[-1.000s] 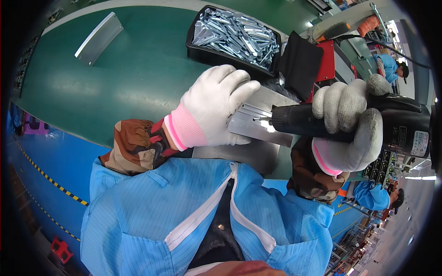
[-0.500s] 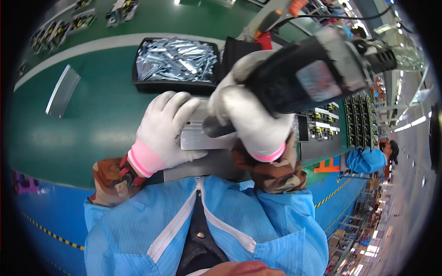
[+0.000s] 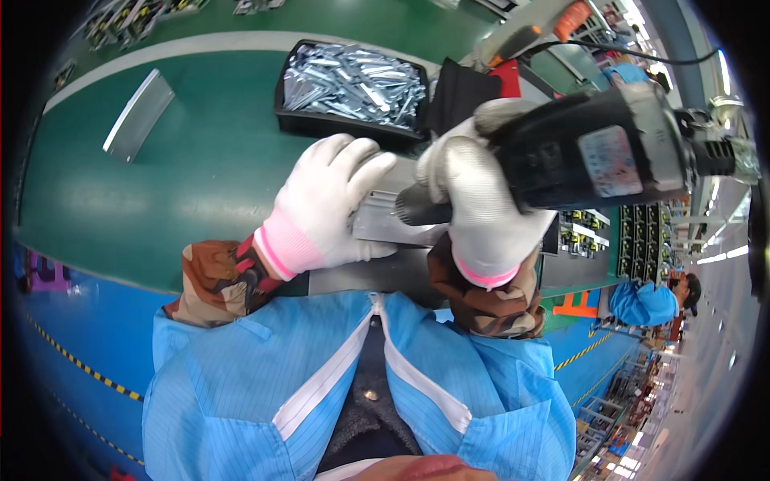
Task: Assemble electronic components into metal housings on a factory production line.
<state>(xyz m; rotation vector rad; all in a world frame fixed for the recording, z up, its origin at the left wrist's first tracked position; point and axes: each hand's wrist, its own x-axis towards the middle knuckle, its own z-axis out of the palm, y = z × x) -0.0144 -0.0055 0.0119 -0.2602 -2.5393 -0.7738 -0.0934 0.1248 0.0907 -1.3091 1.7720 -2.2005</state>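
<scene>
white gloves (image 3: 314, 191) with pink cuffs (image 3: 286, 243) cover my left hand (image 3: 319, 202) and right hand (image 3: 485, 186); i wear brown camouflage sleeves (image 3: 210, 279), a striped light blue jacket (image 3: 220, 373) edged in white, and a dark top (image 3: 361, 429) with a stud (image 3: 370, 395).

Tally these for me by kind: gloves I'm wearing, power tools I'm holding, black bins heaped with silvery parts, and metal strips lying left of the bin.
Left glove and right glove: 2
Power tool: 1
Black bin: 1
Metal strip: 1
Total: 5
</scene>
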